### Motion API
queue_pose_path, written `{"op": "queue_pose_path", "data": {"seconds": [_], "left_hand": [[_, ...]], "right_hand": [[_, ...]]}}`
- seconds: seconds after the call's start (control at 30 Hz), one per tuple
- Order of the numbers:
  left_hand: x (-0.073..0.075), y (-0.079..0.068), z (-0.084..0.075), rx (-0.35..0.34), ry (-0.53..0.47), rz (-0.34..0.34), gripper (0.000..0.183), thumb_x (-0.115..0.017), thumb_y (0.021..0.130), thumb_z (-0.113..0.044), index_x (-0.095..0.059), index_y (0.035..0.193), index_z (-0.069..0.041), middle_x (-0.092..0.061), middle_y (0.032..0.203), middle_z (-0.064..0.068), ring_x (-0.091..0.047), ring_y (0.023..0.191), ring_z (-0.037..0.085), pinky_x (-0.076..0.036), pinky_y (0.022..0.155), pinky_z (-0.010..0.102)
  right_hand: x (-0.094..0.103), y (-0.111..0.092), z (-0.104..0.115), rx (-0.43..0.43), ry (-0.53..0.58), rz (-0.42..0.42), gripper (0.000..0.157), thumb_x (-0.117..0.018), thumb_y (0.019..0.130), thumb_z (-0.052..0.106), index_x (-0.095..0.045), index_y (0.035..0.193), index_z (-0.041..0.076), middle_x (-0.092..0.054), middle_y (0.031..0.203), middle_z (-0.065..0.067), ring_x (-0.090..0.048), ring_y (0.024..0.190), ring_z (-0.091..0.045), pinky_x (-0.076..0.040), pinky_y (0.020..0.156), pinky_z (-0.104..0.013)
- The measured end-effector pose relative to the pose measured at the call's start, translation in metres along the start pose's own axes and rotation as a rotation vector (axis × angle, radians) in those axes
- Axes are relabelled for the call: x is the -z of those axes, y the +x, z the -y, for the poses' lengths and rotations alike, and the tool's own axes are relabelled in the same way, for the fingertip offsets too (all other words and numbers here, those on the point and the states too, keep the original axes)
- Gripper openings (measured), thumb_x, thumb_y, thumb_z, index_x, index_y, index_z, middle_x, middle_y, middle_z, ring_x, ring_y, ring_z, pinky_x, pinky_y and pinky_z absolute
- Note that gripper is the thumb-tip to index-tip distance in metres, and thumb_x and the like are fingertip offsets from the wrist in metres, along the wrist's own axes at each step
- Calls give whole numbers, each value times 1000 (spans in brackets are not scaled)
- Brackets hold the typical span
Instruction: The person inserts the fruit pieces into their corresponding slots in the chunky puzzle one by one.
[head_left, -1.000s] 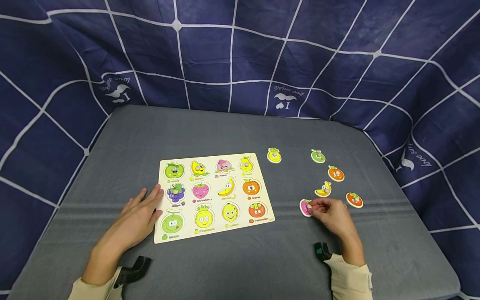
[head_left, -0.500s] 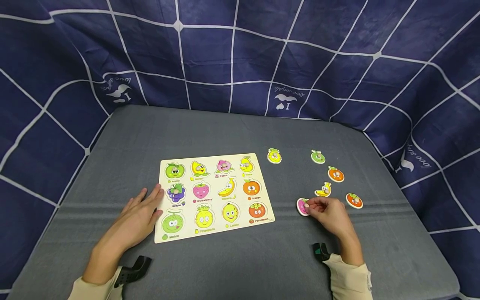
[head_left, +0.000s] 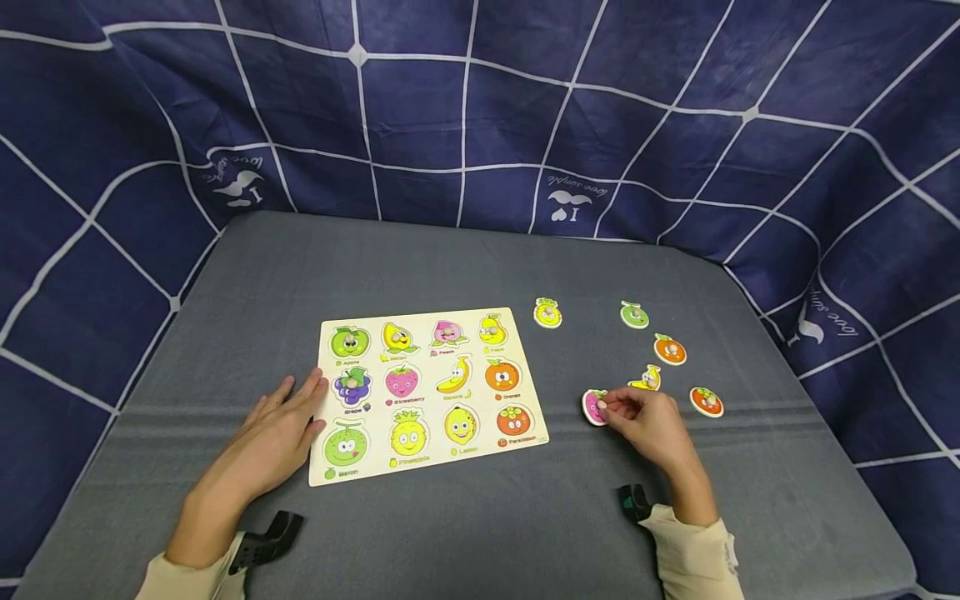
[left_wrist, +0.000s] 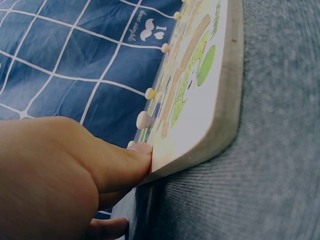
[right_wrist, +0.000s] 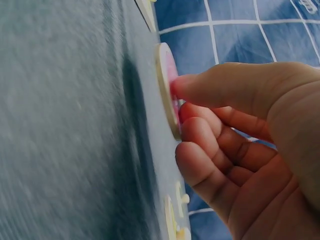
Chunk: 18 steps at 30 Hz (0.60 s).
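Note:
In the head view my right hand (head_left: pixel 652 425) pinches a pink strawberry puzzle piece (head_left: pixel 593 407) between thumb and fingers, to the right of the fruit puzzle board (head_left: pixel 487 417). Seen from the right wrist, the piece (right_wrist: pixel 164 85) is tilted close over the grey table, with a dark shadow beside it. My left hand (head_left: pixel 266 437) lies at the board's left edge with fingers extended, and in the left wrist view its thumb (left_wrist: pixel 130 162) touches the board's corner. Knobbed apple, mango, peach, pear and grape pieces sit in the board; the other places show printed fruit.
Loose on the table (head_left: pixel 450 533) lie a pineapple piece (head_left: pixel 547 313), a melon piece (head_left: pixel 634 315), an orange piece (head_left: pixel 670 350), a banana piece (head_left: pixel 647 378) and a persimmon piece (head_left: pixel 707 402). A blue checked curtain (head_left: pixel 420 108) surrounds the back and sides.
My right hand has moved left with the strawberry piece, bringing it nearer to the board and partly covering the banana piece. The left hand and board have stayed in place.

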<state>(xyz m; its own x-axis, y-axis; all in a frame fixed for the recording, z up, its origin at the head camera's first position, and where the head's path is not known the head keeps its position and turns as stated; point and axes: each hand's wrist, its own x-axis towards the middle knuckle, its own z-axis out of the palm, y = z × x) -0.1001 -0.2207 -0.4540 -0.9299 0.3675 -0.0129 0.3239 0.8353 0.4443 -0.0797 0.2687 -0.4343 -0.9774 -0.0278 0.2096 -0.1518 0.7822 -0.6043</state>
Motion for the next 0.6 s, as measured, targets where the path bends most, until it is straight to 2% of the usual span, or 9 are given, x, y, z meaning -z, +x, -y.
{"op": "queue_pose_path", "data": {"seconds": [0.2,0.6], "left_hand": [[-1,1,1,-2,6,0,55,-59,98,-9,-40,145,10,-32,153,28,-24,136,59,-20,101,75],[0,0,-1,-1,6,-8,54,-59,97,-8,-41,145,10,-33,153,28,-25,136,59,-20,101,75]], "right_hand": [[-6,2,4,19,10,-10,9,-79,78,-2,-73,83,3,-64,68,4,-53,59,1,-44,52,-16],[-13,7,11,37,72,39,10,-80,78,-3,-72,83,1,-64,67,2,-55,58,-2,-45,51,-18]]}}
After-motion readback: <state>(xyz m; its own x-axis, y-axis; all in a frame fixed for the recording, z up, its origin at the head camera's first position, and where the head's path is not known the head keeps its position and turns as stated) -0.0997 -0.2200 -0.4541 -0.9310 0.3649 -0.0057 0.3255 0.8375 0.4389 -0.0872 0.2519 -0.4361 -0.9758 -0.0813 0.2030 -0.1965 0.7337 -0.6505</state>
